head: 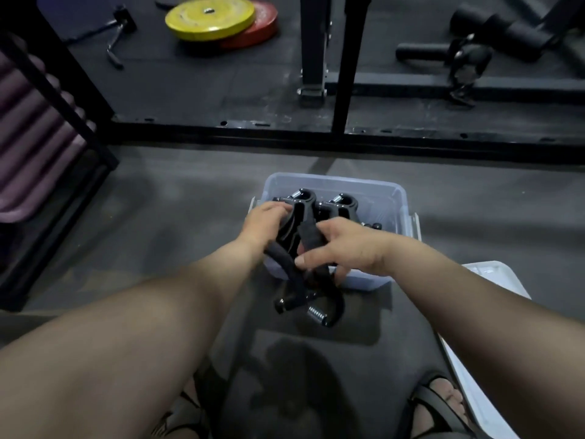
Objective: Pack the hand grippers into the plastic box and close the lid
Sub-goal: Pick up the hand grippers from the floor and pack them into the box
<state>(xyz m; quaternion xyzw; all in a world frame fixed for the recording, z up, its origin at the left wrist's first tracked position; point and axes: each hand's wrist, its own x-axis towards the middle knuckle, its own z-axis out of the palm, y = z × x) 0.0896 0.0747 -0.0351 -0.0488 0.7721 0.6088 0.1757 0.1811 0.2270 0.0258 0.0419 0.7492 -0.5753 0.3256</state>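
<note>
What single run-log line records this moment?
left hand: grips hand gripper | right hand: grips hand gripper | plastic box: open | lid: off

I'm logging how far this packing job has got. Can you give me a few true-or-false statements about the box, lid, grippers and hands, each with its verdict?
1. The box is open, and its lid lies on the floor beside it. True.
2. The left hand and the right hand both grip black hand grippers at the box. True.
3. Every gripper is already inside the box. False: one spare gripper is outside it, just in front of the near wall.
4. The yellow plate lies underneath the red plate. False: the yellow one rests on top of the red one.
</note>
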